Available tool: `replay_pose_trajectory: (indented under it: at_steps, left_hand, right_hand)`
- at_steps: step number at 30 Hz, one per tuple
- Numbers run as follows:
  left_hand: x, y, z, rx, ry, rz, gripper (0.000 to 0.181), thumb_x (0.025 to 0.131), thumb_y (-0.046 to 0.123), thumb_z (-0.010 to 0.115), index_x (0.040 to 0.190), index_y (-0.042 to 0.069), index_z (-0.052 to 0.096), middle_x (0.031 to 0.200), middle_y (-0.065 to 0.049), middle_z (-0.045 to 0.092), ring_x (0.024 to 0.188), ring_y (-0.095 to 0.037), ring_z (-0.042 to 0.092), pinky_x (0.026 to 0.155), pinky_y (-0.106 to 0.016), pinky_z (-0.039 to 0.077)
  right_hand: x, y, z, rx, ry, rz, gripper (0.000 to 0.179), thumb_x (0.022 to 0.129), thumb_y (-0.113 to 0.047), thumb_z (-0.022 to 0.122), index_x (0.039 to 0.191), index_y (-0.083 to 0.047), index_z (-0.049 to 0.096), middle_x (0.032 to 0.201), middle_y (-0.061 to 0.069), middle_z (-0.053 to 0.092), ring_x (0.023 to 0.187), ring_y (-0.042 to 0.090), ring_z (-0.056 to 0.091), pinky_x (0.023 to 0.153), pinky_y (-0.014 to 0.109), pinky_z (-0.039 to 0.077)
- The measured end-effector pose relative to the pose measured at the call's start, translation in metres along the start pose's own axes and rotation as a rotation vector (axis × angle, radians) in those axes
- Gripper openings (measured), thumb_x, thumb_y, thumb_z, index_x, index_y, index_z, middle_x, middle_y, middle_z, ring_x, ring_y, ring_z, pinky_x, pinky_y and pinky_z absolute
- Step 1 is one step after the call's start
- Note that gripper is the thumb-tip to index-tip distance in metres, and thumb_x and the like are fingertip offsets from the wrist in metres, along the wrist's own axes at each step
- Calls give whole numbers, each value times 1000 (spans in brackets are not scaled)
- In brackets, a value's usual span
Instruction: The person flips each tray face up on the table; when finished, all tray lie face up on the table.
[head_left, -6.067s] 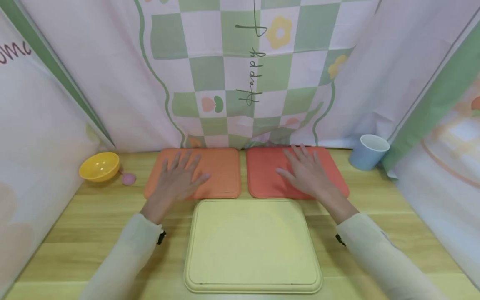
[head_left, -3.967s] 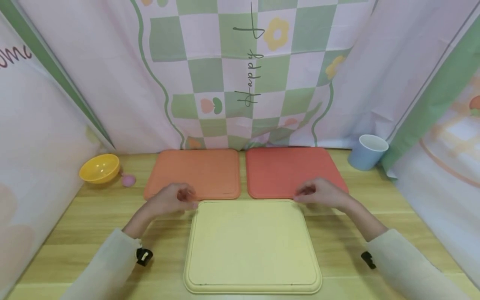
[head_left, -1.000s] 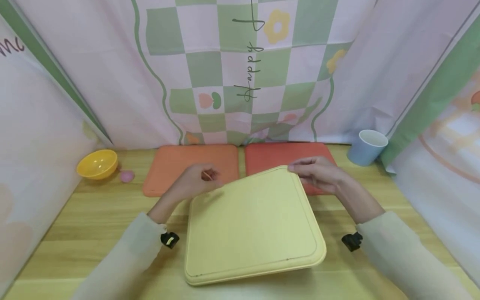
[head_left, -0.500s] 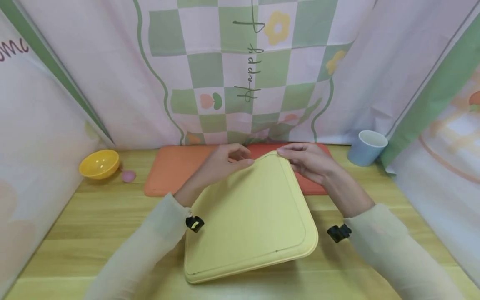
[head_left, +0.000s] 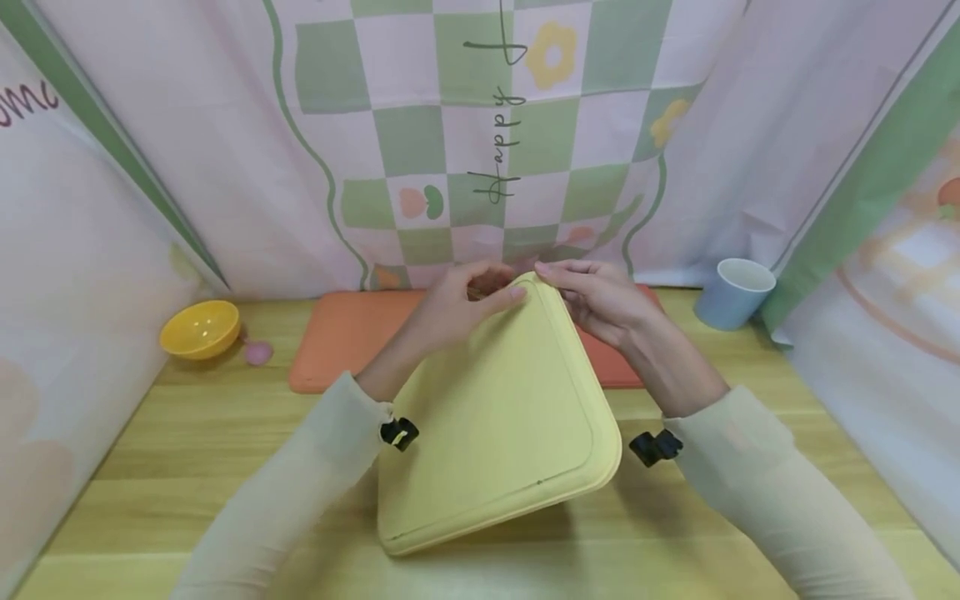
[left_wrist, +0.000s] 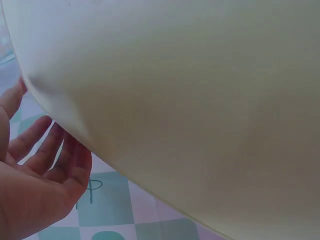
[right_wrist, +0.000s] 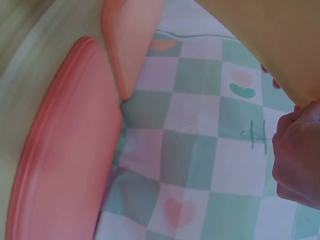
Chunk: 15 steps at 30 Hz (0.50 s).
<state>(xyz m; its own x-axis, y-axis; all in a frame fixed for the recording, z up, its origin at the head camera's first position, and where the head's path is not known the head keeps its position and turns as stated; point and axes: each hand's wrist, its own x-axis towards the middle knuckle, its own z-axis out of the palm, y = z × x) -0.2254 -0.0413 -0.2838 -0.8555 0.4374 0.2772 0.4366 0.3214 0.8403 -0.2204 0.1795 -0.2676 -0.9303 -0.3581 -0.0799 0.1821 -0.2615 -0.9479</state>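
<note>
A pale yellow rectangular board point(head_left: 495, 408) with rounded corners and a rim line stands tilted over the table. Its top end is raised and its lower left corner is close to the tabletop. My left hand point(head_left: 457, 308) grips the upper edge, thumb on the near face and fingers curled behind it, as the left wrist view shows with the hand point(left_wrist: 45, 185) at the board's edge. Close beside it, my right hand point(head_left: 607, 304) pinches the upper right corner. In the right wrist view that right hand point(right_wrist: 300, 155) appears curled at the edge.
Behind the board, an orange board point(head_left: 345, 333) and a red board point(head_left: 618, 367) lie along the back curtain point(head_left: 405, 142). A yellow bowl point(head_left: 198, 329) and a small pink round object point(head_left: 258, 352) sit at the left. At the right stands a blue cup point(head_left: 733, 296).
The yellow board lay flat with both hands off it. The right hand lifted its corner first. The left hand slid along the edge toward the right hand, and the board tilted up further.
</note>
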Motion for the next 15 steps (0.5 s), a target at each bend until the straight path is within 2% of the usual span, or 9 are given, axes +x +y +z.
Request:
replay_pose_trajectory:
  at_steps: [7,10,15]
  left_hand:
    - [14,4,-3,-86,15,15,31,101,34,65,118,9,72,104,-1,70,93,-16,62,81,-30,51]
    - [17,4,-3,-206,37,-21,27,101,26,66,118,5,72,104,-4,71,92,-16,62,78,-27,50]
    - [20,2,-5,-504,62,-99,22,100,9,66,116,-7,68,100,-5,68,87,-14,61,72,-22,51]
  right_hand:
    - [4,-7,14,29,26,-13,17,101,-15,64,97,-4,76,83,7,70,66,13,66,60,23,56]
    - [4,-10,18,40,41,-14,17,102,-15,63,98,-3,74,82,7,70,65,12,65,58,22,55]
    - [2,-13,23,67,8,-7,19,103,-18,62,107,-2,70,89,8,71,71,12,68,61,22,55]
